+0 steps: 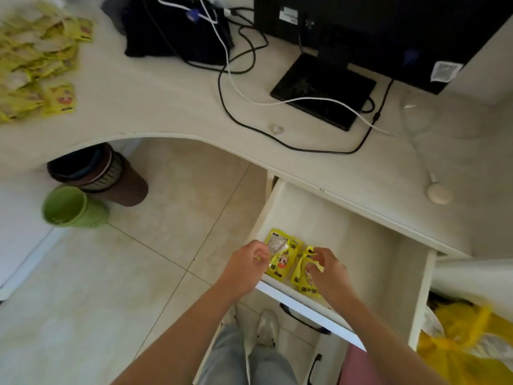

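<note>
A white drawer (pixel 361 245) stands pulled out below the desk. In its near left corner lie yellow snack packets. My left hand (pixel 245 266) pinches the edge of the left yellow packet (pixel 280 257). With curled fingers my right hand (pixel 329 269) grips the right yellow packet (pixel 304 279), which is partly hidden under the hand. Both hands are over the drawer's front edge.
A heap of yellow packets (pixel 36 56) lies on the desk (pixel 166 107) at far left. A monitor (pixel 388 29), its base, black and white cables and a white puck sit on the desk. A green bin (pixel 72 207) and a brown bin (pixel 111 176) stand on the floor. A yellow bag (pixel 466 345) is at lower right.
</note>
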Available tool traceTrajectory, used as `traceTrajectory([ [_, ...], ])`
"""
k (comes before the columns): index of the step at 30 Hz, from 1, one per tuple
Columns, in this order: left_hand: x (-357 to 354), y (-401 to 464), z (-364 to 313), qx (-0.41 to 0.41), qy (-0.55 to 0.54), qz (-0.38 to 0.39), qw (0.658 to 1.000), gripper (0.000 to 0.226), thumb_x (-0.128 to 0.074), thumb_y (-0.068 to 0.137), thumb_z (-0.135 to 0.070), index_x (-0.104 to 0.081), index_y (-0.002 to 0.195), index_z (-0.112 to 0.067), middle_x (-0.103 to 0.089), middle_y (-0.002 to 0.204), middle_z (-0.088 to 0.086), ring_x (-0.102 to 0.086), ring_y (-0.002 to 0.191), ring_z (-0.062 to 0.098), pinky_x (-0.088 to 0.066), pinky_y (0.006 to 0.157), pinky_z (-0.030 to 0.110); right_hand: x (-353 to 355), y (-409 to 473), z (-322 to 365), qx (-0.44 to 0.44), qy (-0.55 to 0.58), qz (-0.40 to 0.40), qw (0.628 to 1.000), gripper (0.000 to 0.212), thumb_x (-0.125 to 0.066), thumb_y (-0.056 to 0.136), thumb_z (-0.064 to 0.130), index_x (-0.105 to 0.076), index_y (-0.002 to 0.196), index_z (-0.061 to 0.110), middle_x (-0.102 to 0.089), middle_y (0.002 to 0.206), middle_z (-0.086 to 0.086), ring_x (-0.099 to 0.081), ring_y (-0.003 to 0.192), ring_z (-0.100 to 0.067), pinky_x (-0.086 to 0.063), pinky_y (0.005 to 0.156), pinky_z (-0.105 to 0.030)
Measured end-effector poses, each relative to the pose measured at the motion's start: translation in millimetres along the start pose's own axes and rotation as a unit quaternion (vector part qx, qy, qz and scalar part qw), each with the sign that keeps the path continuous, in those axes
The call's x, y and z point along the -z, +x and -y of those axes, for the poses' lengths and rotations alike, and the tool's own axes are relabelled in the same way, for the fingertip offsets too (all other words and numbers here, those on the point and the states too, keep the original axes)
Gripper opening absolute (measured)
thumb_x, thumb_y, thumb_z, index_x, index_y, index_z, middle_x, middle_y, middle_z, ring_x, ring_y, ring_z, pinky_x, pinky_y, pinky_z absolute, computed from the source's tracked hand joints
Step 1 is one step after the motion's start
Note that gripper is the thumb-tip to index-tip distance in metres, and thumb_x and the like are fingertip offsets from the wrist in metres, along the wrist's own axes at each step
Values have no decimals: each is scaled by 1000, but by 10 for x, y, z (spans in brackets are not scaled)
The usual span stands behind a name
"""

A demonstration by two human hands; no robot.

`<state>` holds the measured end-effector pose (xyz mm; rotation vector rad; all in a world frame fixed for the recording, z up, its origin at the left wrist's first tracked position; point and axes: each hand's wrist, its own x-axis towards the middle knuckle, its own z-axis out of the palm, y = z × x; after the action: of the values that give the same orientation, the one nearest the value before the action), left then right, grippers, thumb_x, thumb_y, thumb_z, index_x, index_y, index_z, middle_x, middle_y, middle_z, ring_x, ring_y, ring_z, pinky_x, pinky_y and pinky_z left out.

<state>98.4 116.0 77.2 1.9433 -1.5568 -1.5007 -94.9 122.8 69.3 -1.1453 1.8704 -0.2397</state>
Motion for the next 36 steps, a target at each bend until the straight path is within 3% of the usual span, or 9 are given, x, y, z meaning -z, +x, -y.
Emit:
traceTrajectory([
  [4, 263, -266, 113, 11, 2, -106, 994, 19, -54, 94, -19, -60, 111, -21, -65, 97, -5, -59, 86, 8, -48, 71, 17, -118, -119, 448, 83, -45, 38, 995, 38, -50, 94, 16, -49, 132, 18, -59, 124, 1, -60, 103, -22, -50, 83, -32],
  [9, 657, -552, 352, 59, 2, -219, 974, 22, -51, 95, -21, -57, 116, -22, -66, 99, -3, -62, 90, 14, -53, 79, 28, -437, -191, 1007, 195, -84, 84, 973, 41, -51, 95, 20, -45, 135, 16, -58, 124, 1, -54, 114, -17, -39, 90, -22],
  [12, 908, -706, 564, 96, 9, -279, 955, 25, -49, 97, -24, -55, 121, -23, -65, 102, -5, -61, 89, 10, -49, 75, 22, -646, -235, 1341, 230, -83, 104, 964, 38, -54, 94, 18, -48, 132, 15, -59, 121, -1, -54, 115, -18, -44, 93, -26],
  [17, 1432, -882, 901, 131, -9, -364, 922, 24, -49, 97, -25, -56, 120, -24, -63, 98, -8, -58, 88, 8, -45, 74, 20, -1073, -242, 1923, 285, -118, 115, 944, 39, -55, 93, 15, -49, 131, 10, -59, 123, -6, -54, 116, -20, -35, 92, -20],
  [24, 2432, -896, 1416, 141, 12, -414, 899, 25, -50, 96, -27, -55, 120, -26, -63, 101, -12, -58, 95, 8, -47, 77, 22, -1751, -218, 2881, 328, -161, 145, 919, 39, -47, 96, 25, -43, 135, 20, -55, 123, 5, -52, 111, -10, -40, 89, -22],
  [36, 3955, -574, 2136, 152, 8, -427, 891, 22, -51, 95, -25, -56, 116, -26, -65, 102, -10, -59, 94, 8, -48, 77, 23, -2726, 106, 4194, 317, -149, 137, 927, 37, -54, 93, 22, -49, 130, 18, -56, 113, 6, -54, 107, -12, -39, 89, -23],
])
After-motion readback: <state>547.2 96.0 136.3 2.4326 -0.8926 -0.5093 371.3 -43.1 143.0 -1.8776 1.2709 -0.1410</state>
